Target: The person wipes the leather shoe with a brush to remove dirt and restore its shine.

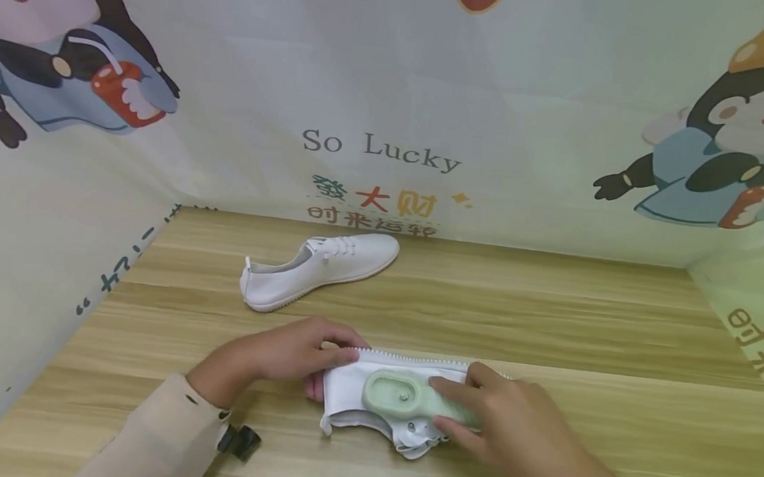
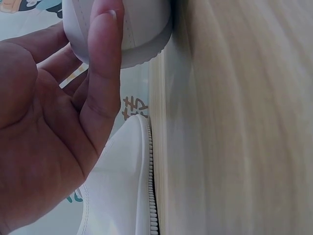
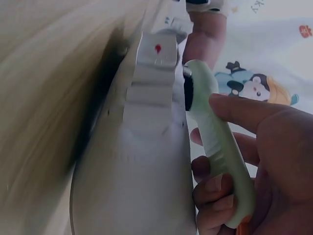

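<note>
A white lace-up shoe (image 1: 345, 384) lies on its side, its ridged sole facing away from me. My left hand (image 1: 286, 351) grips it by the heel end, thumb on the sole edge and fingers behind. In my right hand (image 1: 521, 415) is a light green scrub brush (image 1: 391, 395) with an oval recess in its head. In the right wrist view, the fingers wrap the brush handle (image 3: 226, 152), and the dark bristles (image 3: 188, 90) meet the side of the shoe near its laces. The head view hides most of the toe end behind the right hand.
A second white shoe (image 1: 327, 273) rests on the wood-grain tabletop (image 1: 548, 314), beyond the held one. Printed white sheeting (image 1: 526, 130) with cartoon figures and lettering rises behind and at both sides. A black device (image 1: 241, 441) sits at the left sleeve cuff.
</note>
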A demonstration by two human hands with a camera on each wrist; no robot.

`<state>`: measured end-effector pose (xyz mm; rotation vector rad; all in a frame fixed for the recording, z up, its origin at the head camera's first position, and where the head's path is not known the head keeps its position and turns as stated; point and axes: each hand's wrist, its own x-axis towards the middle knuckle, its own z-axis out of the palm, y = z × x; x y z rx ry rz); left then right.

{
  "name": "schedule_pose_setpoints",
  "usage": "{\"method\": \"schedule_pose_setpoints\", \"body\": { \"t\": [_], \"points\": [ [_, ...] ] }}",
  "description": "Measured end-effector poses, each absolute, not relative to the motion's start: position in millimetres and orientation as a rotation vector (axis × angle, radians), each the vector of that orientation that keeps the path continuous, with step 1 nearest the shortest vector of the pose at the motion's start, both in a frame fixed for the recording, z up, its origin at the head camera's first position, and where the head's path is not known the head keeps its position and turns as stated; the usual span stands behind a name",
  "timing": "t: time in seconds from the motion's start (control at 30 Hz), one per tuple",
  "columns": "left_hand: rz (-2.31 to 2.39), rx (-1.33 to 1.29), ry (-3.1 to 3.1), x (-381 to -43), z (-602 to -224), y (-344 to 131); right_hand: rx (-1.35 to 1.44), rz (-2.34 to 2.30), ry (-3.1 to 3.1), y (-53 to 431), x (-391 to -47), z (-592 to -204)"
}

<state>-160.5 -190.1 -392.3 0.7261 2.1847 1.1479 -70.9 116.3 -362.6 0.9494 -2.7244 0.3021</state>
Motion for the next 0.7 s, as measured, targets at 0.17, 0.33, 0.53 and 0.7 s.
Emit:
{"method": "schedule_pose_setpoints", "body": {
  "t": [0.17,0.33,0.53,0.7],
  "points": [
    [1.156,0.730,2.178,-160,-393,-190,0.941,0.275,-2.738,112,-69,-363],
    [1.157,0.724,2.172,-161,-392,-190,0.874,0.299,-2.759,122,-68,-360],
    [1.146,0.727,2.195,-162,-392,-190,0.750,0.290,-2.777,142,-66,-357],
    [1.152,0.721,2.180,-161,-393,-191,0.683,0.314,-2.755,160,-62,-355]
  ]
}}
